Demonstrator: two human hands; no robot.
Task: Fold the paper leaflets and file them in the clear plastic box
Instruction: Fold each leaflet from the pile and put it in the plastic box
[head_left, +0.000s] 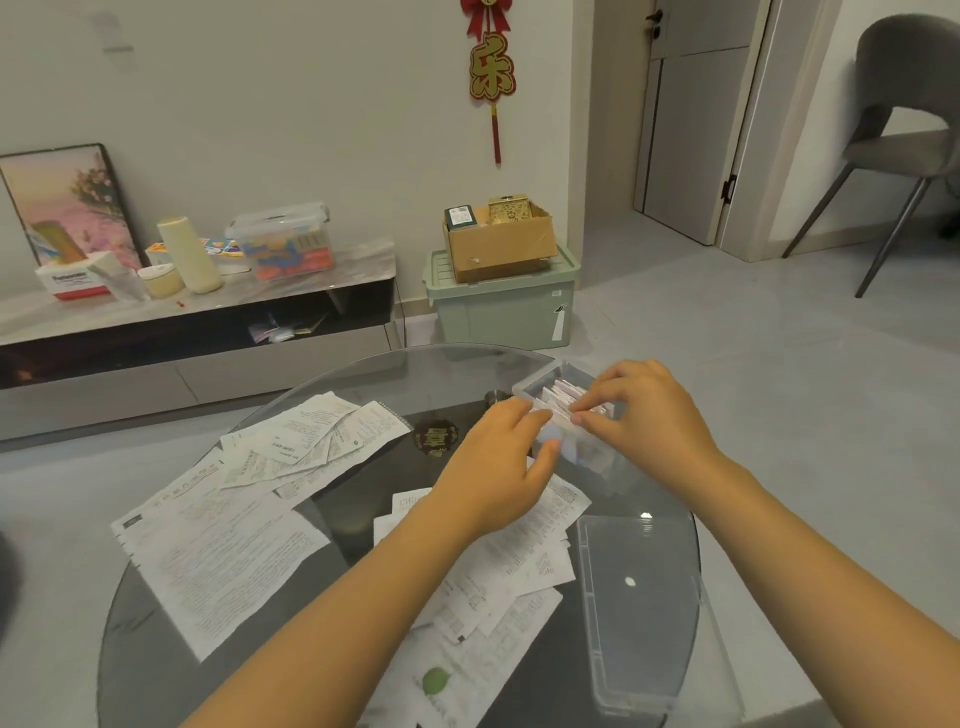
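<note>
A clear plastic box (540, 382) stands at the far right of the round glass table (395, 374), with several folded leaflets (563, 395) upright inside. My left hand (498, 467) grips the box's near left side, thumb on its front wall. My right hand (644, 415) reaches over the box from the right and pinches a folded leaflet among those in it. Unfolded printed leaflets (218, 551) lie spread over the table's left and middle, and more of these loose sheets (498, 587) lie under my left forearm.
The box's clear lid (639, 613) lies flat at the table's right edge. Beyond the table are a low cabinet (197, 332) with clutter, a green storage bin (504, 306) bearing a cardboard box (498, 244), and a grey chair (904, 140) at far right.
</note>
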